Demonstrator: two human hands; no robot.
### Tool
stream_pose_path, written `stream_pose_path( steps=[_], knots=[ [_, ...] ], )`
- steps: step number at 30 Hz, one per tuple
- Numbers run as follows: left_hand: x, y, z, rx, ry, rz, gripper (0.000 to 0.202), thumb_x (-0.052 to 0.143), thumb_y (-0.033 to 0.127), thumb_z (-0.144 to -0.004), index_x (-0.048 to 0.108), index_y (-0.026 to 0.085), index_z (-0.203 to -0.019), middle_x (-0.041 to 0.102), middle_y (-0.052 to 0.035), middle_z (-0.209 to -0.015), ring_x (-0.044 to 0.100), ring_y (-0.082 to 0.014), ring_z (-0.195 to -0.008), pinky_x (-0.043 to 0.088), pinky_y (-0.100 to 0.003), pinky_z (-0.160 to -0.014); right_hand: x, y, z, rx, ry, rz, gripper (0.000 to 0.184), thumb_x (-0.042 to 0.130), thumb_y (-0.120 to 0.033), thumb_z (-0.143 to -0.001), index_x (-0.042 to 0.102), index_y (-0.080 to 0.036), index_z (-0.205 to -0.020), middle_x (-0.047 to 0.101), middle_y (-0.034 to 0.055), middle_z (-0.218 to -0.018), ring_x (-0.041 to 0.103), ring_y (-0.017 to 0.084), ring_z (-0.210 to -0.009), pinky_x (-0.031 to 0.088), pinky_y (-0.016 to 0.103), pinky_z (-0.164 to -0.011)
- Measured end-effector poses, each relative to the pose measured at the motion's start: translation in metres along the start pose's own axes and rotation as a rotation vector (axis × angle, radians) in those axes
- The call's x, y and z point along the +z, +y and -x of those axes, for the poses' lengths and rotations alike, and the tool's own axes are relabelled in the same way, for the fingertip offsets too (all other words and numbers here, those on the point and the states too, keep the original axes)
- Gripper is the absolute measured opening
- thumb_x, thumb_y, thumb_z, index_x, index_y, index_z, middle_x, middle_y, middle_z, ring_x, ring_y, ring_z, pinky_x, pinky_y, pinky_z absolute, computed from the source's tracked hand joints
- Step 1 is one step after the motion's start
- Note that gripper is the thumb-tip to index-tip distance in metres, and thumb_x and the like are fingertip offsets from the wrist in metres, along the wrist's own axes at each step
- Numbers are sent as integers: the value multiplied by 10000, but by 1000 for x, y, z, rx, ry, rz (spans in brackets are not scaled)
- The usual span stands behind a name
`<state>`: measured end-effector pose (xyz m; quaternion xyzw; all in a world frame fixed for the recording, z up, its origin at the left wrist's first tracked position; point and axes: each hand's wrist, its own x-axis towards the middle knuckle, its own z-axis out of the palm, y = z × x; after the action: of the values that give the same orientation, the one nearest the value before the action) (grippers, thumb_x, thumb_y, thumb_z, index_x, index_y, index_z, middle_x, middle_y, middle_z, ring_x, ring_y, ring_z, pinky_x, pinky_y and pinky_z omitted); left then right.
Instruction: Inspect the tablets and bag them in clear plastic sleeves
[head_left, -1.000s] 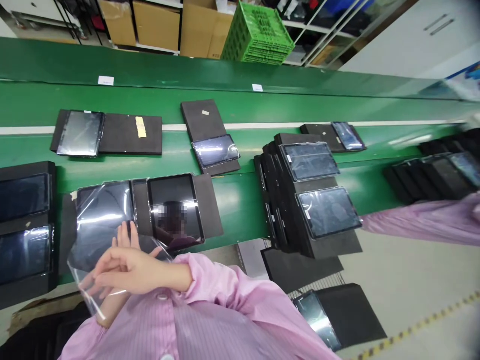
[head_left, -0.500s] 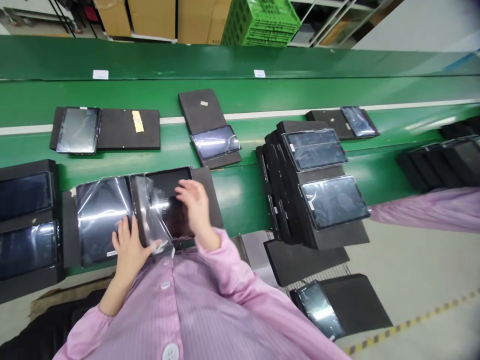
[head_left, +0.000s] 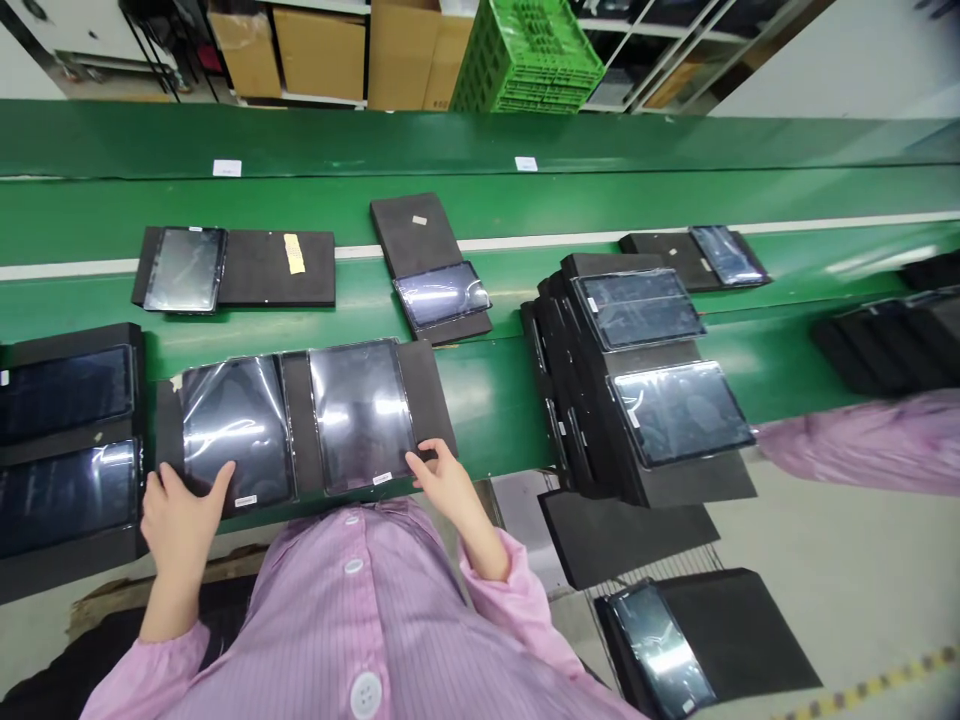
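Observation:
A black foam tray [head_left: 300, 420] lies on the near edge of the green conveyor belt [head_left: 487, 390]. It carries two dark tablets side by side, the left tablet [head_left: 232, 430] and the right tablet [head_left: 364, 410], both under glossy clear film. My left hand [head_left: 180, 515] grips the tray's near left edge, thumb resting on the left tablet's lower corner. My right hand [head_left: 446, 480] holds the tray's near right corner, fingers curled on the foam beside the right tablet. My pink sleeves and smock fill the bottom of the view.
A tall stack of foam trays with tablets [head_left: 645, 390] stands to the right, more trays [head_left: 67, 440] at the left and across the belt [head_left: 240, 268]. Another person's pink sleeve [head_left: 862, 440] reaches in at the right. A green crate [head_left: 525, 50] and cardboard boxes stand behind.
The clear film I held in my hands now lies flat over the right tablet. Both hands have dropped to the tray's near edge, left and right.

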<state>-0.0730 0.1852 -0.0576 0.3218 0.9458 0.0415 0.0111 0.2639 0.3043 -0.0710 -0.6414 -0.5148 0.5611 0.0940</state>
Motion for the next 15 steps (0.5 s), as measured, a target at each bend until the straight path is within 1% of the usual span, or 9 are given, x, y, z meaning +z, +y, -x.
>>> stream_pose_path(
  steps=[1, 3, 6, 8, 10, 11, 12, 13, 15],
  knots=[
    [-2, -1, -1, 6, -29, -16, 1057, 463, 744, -813, 352, -75, -1473, 471, -374, -1387, 498, -529, -1257, 440, -624, -1000, 4, 0, -1, 4, 1, -5, 342, 592, -458, -884, 494, -208, -1096, 650, -30, -627, 684, 190, -631, 452, 270, -642],
    [-4, 4, 1, 37, -62, -24, 984, 473, 672, -855, 345, -86, -1469, 528, -364, -1324, 544, -513, -1202, 468, -590, -970, 9, 0, -7, 4, -6, -29, 398, 600, -474, -869, 466, -193, -1117, 634, -34, -604, 666, 184, -596, 447, 264, -614],
    [-4, 15, 3, 72, -73, 12, 874, 443, 562, -919, 304, -88, -1488, 556, -348, -1291, 566, -482, -1183, 476, -539, -961, 12, -6, -14, -34, -79, -100, 400, 588, -536, -835, 487, -188, -1003, 577, -42, -558, 613, 160, -521, 426, 241, -520],
    [-6, 17, -1, 32, -85, 42, 900, 488, 560, -905, 265, -64, -1516, 556, -347, -1285, 571, -486, -1174, 477, -541, -943, 15, -15, -14, -77, -160, -158, 439, 550, -620, -816, 505, -189, -891, 530, -43, -540, 545, 134, -448, 383, 227, -432],
    [-7, 14, -9, -47, -123, 107, 994, 577, 580, -851, 211, -28, -1547, 564, -334, -1288, 572, -491, -1173, 476, -558, -928, 20, -26, -11, -122, -220, -207, 495, 511, -684, -813, 508, -189, -826, 501, -42, -544, 488, 110, -410, 332, 211, -372],
    [-7, 10, -14, -91, -154, 160, 1031, 623, 581, -815, 210, -11, -1552, 571, -321, -1293, 570, -486, -1183, 474, -560, -933, 22, -32, -8, -147, -236, -226, 509, 511, -697, -813, 505, -188, -814, 489, -44, -551, 468, 98, -404, 319, 203, -360],
    [-6, 6, -19, -126, -191, 236, 1040, 664, 574, -781, 245, 9, -1547, 583, -300, -1298, 570, -470, -1194, 473, -548, -944, 25, -37, -7, -175, -249, -241, 515, 525, -701, -811, 504, -186, -813, 473, -50, -557, 447, 86, -401, 316, 196, -355],
    [-5, 2, -23, -154, -232, 332, 1021, 704, 561, -742, 315, 32, -1523, 604, -272, -1288, 580, -445, -1194, 475, -525, -955, 29, -42, -5, -206, -266, -252, 519, 546, -701, -806, 507, -184, -818, 456, -57, -563, 425, 74, -398, 318, 190, -353],
    [-1, -6, -29, -202, -314, 547, 892, 770, 530, -659, 514, 78, -1384, 662, -215, -1216, 624, -386, -1136, 486, -462, -954, 40, -48, -7, -266, -319, -260, 534, 575, -704, -789, 523, -176, -838, 436, -64, -572, 384, 59, -395, 324, 187, -350]
  ],
)
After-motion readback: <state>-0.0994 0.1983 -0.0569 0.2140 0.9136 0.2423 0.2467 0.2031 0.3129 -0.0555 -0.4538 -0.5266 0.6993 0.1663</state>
